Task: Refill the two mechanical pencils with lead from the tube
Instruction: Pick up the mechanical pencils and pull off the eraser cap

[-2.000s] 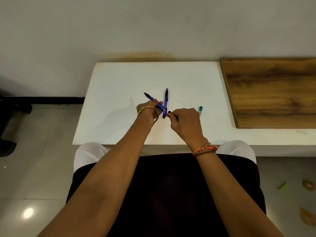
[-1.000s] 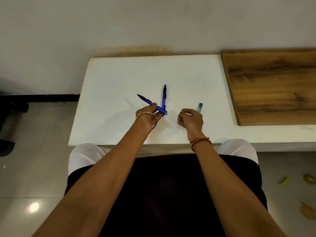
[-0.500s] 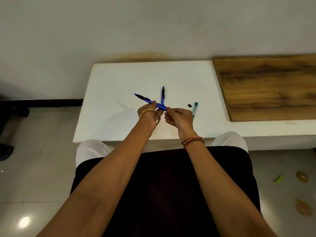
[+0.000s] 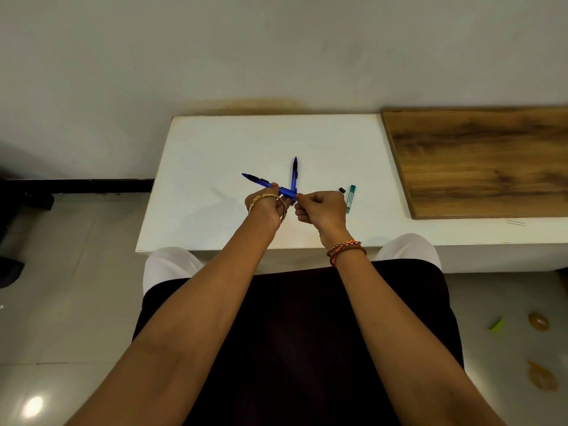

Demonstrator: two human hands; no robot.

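My left hand point(image 4: 266, 204) grips a blue mechanical pencil point(image 4: 261, 182) above the white table point(image 4: 199, 186); its tip points up and to the left. My right hand point(image 4: 321, 206) pinches the back end of this pencil with its fingertips; anything between them is too small to see. The second blue pencil point(image 4: 294, 172) lies on the table just behind my hands, tip pointing away from me. The green lead tube point(image 4: 350, 198) lies to the right of my right hand, with a small black cap point(image 4: 341, 189) beside its far end.
A brown wooden board point(image 4: 479, 161) covers the table's right part. The wall stands right behind the table. My dark lap point(image 4: 295, 333) fills the foreground. Small bits of litter point(image 4: 538, 321) lie on the tiled floor at the right.
My right hand carried a small black cap to the right, left it beside the lead tube, and came back to the held pencil's back end. My left hand kept its grip.
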